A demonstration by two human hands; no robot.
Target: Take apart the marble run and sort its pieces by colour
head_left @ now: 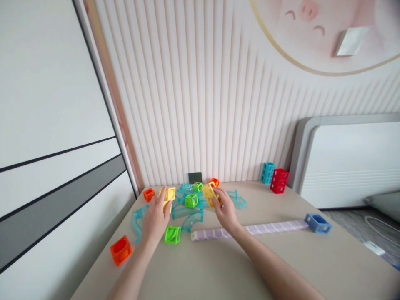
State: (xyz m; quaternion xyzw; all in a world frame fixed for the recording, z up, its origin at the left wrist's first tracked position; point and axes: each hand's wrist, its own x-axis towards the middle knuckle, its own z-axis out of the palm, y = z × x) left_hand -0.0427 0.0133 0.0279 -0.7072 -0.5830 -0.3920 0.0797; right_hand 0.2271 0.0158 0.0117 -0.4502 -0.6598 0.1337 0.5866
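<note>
My left hand (pixel 156 216) is closed around a stack of yellow cube blocks (pixel 169 194), held above the left part of the table. A second yellow block piece (pixel 208 192) is gripped between the thumb and fingers of my right hand (pixel 225 208). The two yellow pieces are apart. Between and behind the hands lie green cube blocks (pixel 191 201) and clear blue track pieces (pixel 187 211). Another green block (pixel 172 234) sits just right of my left wrist. Under my right wrist runs a long purple-and-white strip (pixel 268 227).
Orange blocks (pixel 121 250) stand at the table's left side, with another orange block (pixel 149 194) farther back. A turquoise stack (pixel 268 173) and a red stack (pixel 279 181) stand at the back right. One blue block (pixel 318 223) is near the right edge. A ribbed wall (pixel 193 83) closes off the back.
</note>
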